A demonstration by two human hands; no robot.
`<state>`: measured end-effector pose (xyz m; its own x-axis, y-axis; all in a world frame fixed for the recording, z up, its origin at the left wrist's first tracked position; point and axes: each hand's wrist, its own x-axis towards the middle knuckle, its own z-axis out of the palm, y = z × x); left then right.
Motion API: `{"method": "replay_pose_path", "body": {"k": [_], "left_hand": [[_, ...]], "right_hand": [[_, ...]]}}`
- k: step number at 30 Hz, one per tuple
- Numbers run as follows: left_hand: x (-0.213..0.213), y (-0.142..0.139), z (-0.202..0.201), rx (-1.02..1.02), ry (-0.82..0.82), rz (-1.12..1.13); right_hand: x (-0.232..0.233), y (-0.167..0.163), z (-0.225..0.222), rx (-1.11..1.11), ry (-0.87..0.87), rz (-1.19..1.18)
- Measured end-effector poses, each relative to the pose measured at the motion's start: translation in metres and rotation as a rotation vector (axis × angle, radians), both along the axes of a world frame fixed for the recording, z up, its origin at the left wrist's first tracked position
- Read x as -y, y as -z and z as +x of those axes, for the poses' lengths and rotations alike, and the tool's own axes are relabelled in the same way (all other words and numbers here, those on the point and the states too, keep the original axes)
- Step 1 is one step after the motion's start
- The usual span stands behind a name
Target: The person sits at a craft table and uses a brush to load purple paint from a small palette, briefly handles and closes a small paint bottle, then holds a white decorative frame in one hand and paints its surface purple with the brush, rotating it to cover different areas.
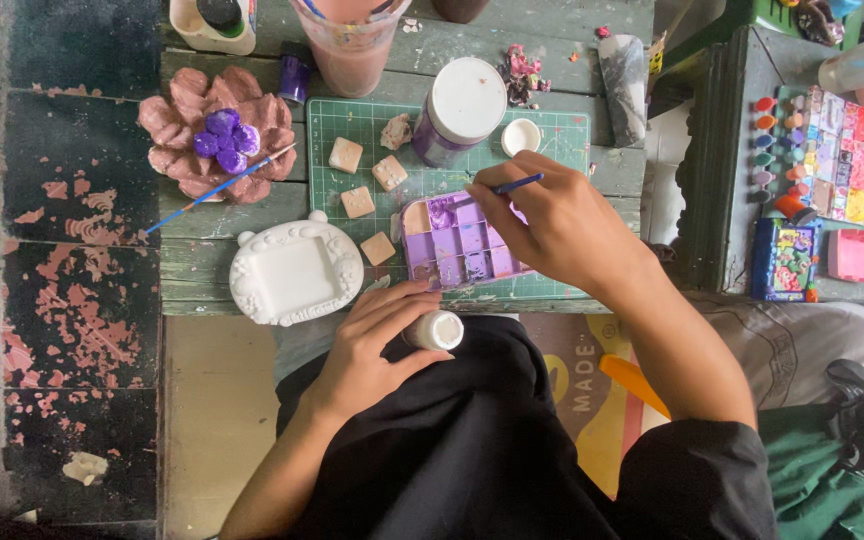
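Note:
My left hand (372,345) grips a small white bottle (435,329) over my lap, just below the table edge. My right hand (552,225) holds a thin blue-handled brush (518,184) over a purple paint palette (452,240) with several wells of purple paint. The palette lies on a green cutting mat (332,125). Several small tan square tiles (357,201) sit on the mat to the left of the palette.
A white ornate frame (295,272) lies left of the palette. A brown flower piece with a purple centre (220,135) has a blue brush (217,188) across it. A white-lidded jar (462,108) and a cup of murky water (350,45) stand behind. Paint sets (837,160) sit right.

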<state>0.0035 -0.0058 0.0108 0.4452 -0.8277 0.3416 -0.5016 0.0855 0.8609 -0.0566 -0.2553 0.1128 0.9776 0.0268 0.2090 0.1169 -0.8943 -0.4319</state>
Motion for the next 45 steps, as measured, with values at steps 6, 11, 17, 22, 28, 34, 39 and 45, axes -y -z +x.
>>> {"method": "replay_pose_path", "body": {"k": [6,11,17,22,28,34,39,45], "left_hand": [[0.001,-0.001,0.000,-0.003,0.001,0.007],[0.001,-0.002,0.000,-0.002,0.003,0.004],[0.001,-0.001,0.000,0.002,-0.001,-0.004],[0.000,-0.001,0.000,-0.003,-0.009,0.004],[0.000,-0.001,-0.002,-0.003,-0.010,0.008],[0.001,0.000,-0.001,-0.004,-0.008,0.011],[0.001,0.001,-0.002,-0.004,-0.015,0.002],[0.001,0.000,-0.002,-0.004,-0.012,0.009]], "right_hand": [[0.000,0.001,0.001,-0.012,0.000,0.111],[0.002,0.002,0.004,-0.009,0.009,0.116],[0.002,0.004,0.002,0.004,0.077,0.191],[0.004,0.008,0.002,0.007,0.096,0.196],[0.006,0.011,0.001,0.047,0.102,0.194],[0.006,0.010,0.000,0.056,0.098,0.172],[0.006,0.008,-0.002,0.043,0.110,0.187],[0.006,0.010,-0.004,0.022,0.126,0.199]]}}
